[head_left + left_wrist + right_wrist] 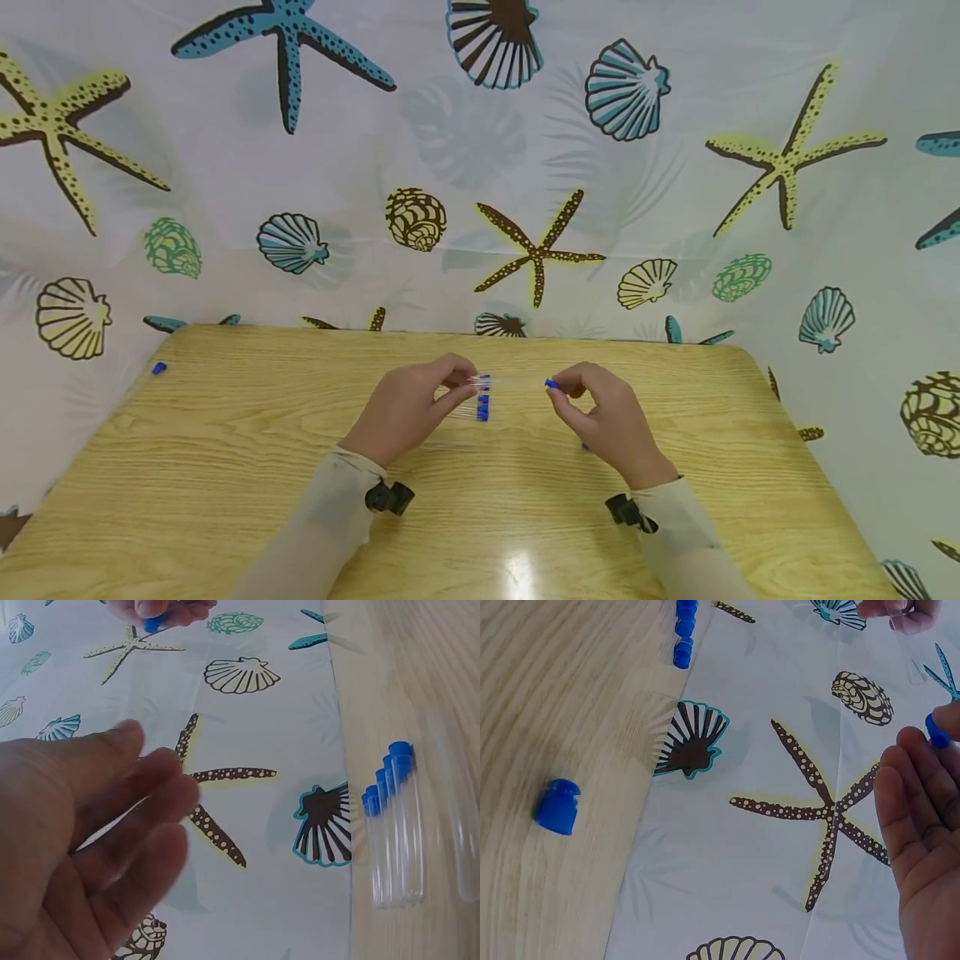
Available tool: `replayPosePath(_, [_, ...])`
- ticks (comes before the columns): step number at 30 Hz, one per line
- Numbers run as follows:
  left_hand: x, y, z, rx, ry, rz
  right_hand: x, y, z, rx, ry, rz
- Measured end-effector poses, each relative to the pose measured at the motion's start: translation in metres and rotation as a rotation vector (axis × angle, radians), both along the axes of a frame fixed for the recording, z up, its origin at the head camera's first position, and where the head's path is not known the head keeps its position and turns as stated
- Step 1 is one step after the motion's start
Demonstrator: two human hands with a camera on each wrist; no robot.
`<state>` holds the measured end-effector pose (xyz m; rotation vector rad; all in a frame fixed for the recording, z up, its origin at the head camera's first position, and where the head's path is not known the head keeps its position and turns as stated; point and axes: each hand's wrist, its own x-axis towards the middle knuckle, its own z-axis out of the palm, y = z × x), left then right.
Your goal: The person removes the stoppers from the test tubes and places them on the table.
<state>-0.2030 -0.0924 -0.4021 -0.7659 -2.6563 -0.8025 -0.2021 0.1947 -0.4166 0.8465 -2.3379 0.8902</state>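
Note:
In my left hand I hold a clear test tube between thumb and fingers, its far end pointing toward the right hand. My right hand pinches a small blue cap between thumb and index finger. A gap separates cap and tube. Under and beside the left hand, several test tubes with blue caps lie side by side on the table. One uncapped test tube lies next to them, nearer to me. Another blue cap rests on the table, mostly hidden behind the right hand in the head view.
The wooden table reaches back to a white cloth printed with shells and starfish, which hangs along the back and sides. Near the table's far left edge lies a small blue piece. Black cameras are strapped to both wrists.

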Motion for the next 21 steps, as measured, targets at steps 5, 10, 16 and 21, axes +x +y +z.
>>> replayPosePath(5, [-0.002, -0.010, 0.000, -0.117, -0.199, 0.042, -0.002, 0.002, -0.002, 0.090, -0.110, -0.099])
replayPosePath(10, [-0.006, -0.017, -0.006, -0.178, -0.296, 0.056, -0.005, 0.004, -0.005, 0.209, -0.284, -0.176])
replayPosePath(16, [-0.011, -0.024, -0.013, -0.196, -0.339, 0.081, -0.010, 0.009, -0.013, 0.258, -0.404, -0.222])
replayPosePath(21, [-0.014, -0.025, -0.016, -0.212, -0.376, 0.093, -0.012, 0.012, -0.016, 0.259, -0.425, -0.236])
